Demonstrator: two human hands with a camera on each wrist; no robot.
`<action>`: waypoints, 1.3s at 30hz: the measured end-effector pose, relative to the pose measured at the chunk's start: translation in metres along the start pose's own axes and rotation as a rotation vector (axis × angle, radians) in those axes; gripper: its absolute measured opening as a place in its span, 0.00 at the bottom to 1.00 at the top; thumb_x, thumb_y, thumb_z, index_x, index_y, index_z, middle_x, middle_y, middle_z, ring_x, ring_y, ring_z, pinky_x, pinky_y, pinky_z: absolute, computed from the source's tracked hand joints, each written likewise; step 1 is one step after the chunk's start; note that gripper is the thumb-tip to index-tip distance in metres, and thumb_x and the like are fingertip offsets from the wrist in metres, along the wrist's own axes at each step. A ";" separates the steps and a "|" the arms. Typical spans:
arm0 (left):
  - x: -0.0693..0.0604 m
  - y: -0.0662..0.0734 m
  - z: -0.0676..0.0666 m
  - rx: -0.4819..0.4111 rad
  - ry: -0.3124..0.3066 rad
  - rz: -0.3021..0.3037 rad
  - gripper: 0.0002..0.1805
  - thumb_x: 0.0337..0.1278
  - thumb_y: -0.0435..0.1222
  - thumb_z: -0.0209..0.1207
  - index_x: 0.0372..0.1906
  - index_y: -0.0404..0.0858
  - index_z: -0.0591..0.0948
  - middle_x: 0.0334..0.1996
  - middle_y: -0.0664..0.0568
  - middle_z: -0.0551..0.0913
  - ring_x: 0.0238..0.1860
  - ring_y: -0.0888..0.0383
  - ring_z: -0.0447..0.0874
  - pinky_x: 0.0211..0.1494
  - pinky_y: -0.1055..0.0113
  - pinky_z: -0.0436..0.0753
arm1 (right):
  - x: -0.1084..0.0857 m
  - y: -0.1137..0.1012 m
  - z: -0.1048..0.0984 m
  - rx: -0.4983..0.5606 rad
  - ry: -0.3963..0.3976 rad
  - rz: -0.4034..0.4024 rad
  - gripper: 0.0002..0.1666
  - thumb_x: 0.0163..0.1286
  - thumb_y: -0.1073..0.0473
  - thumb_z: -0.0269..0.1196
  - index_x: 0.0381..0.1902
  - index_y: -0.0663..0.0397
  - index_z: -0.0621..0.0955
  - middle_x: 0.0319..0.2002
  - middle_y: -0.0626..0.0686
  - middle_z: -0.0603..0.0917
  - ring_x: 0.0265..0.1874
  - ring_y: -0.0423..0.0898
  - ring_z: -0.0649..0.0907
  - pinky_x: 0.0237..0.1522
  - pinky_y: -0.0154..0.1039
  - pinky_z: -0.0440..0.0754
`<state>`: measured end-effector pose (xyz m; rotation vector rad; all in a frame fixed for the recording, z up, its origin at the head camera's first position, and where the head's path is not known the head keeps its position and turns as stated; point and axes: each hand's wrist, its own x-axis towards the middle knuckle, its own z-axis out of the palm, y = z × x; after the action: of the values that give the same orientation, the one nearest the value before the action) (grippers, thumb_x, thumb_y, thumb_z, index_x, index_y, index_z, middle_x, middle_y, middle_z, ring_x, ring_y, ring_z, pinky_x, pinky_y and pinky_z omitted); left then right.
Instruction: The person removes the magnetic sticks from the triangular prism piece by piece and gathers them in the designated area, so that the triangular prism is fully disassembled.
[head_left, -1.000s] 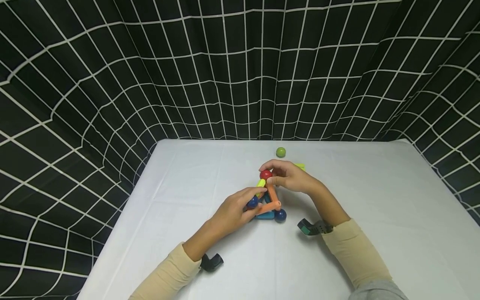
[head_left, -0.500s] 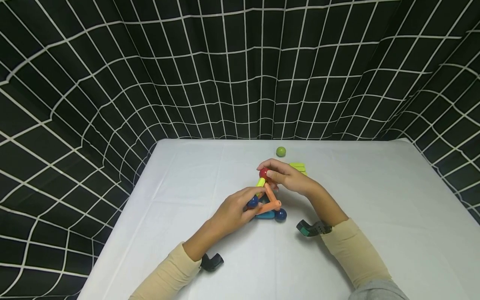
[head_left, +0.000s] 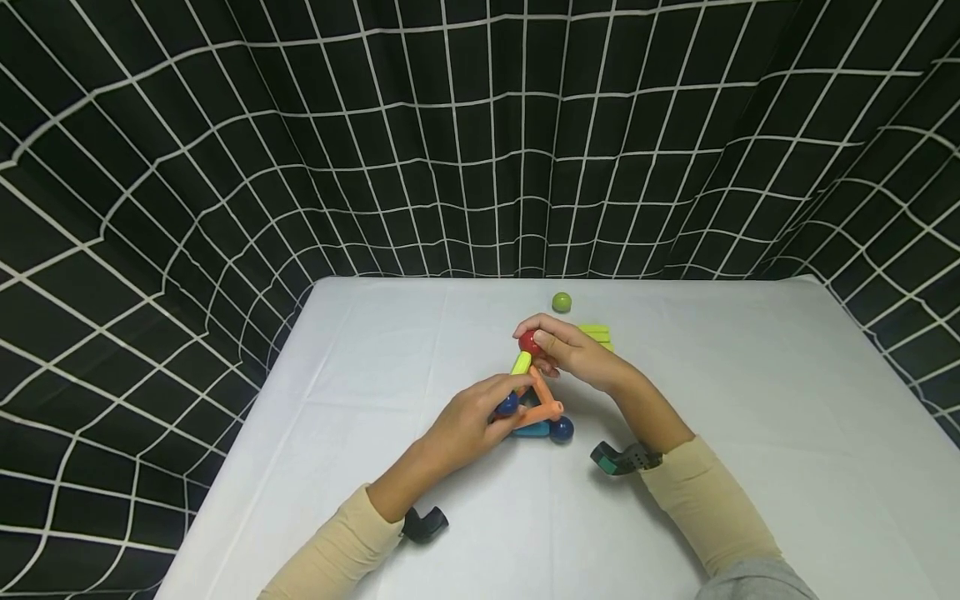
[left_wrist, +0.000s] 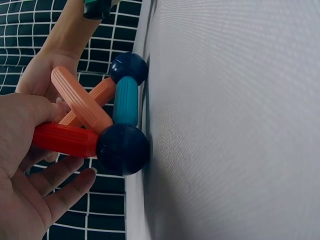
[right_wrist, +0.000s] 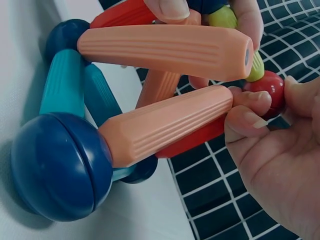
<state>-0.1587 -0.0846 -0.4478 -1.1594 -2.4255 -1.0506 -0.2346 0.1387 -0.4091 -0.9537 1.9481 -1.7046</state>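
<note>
One blue ball (head_left: pixel 507 405) is clamped in my left hand's (head_left: pixel 467 419) fingers, one red ball (head_left: pixel 528 342) in my right hand's (head_left: pixel 576 353): probably slick, best cupped.

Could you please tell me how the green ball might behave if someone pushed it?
The green ball would probably roll, being round and standing apart on the white table. Its shiny surface may feel slightly slippery.

No legible text, no readable labels or brands, no numbers or signs (in head or wrist views)
</note>
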 end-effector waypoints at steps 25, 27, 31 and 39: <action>-0.001 0.000 0.001 0.023 0.002 -0.003 0.24 0.63 0.34 0.67 0.63 0.40 0.77 0.55 0.51 0.83 0.56 0.60 0.80 0.58 0.68 0.78 | 0.002 0.007 -0.008 0.414 0.193 -0.017 0.17 0.85 0.58 0.39 0.58 0.57 0.72 0.37 0.55 0.69 0.26 0.43 0.69 0.27 0.31 0.71; -0.001 0.000 0.002 0.022 0.006 -0.003 0.24 0.63 0.34 0.67 0.62 0.41 0.77 0.55 0.51 0.83 0.56 0.59 0.80 0.57 0.68 0.78 | 0.001 0.009 -0.009 0.410 0.174 -0.015 0.17 0.85 0.58 0.39 0.58 0.58 0.72 0.36 0.55 0.70 0.26 0.44 0.69 0.28 0.32 0.72; -0.001 0.000 0.002 0.003 -0.001 -0.003 0.25 0.62 0.34 0.67 0.63 0.41 0.76 0.56 0.51 0.82 0.57 0.60 0.79 0.58 0.68 0.78 | 0.000 0.010 -0.008 0.364 0.142 -0.004 0.17 0.85 0.57 0.41 0.58 0.55 0.73 0.34 0.54 0.71 0.25 0.44 0.70 0.27 0.31 0.73; 0.000 0.000 0.000 0.021 -0.005 -0.008 0.22 0.64 0.34 0.66 0.61 0.40 0.77 0.56 0.52 0.81 0.56 0.61 0.79 0.57 0.69 0.78 | 0.002 0.008 -0.004 0.204 0.141 0.015 0.18 0.84 0.56 0.45 0.59 0.61 0.73 0.35 0.57 0.72 0.24 0.45 0.70 0.26 0.32 0.73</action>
<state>-0.1582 -0.0847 -0.4478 -1.1479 -2.4416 -1.0238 -0.2399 0.1404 -0.4156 -0.7626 1.8156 -1.9642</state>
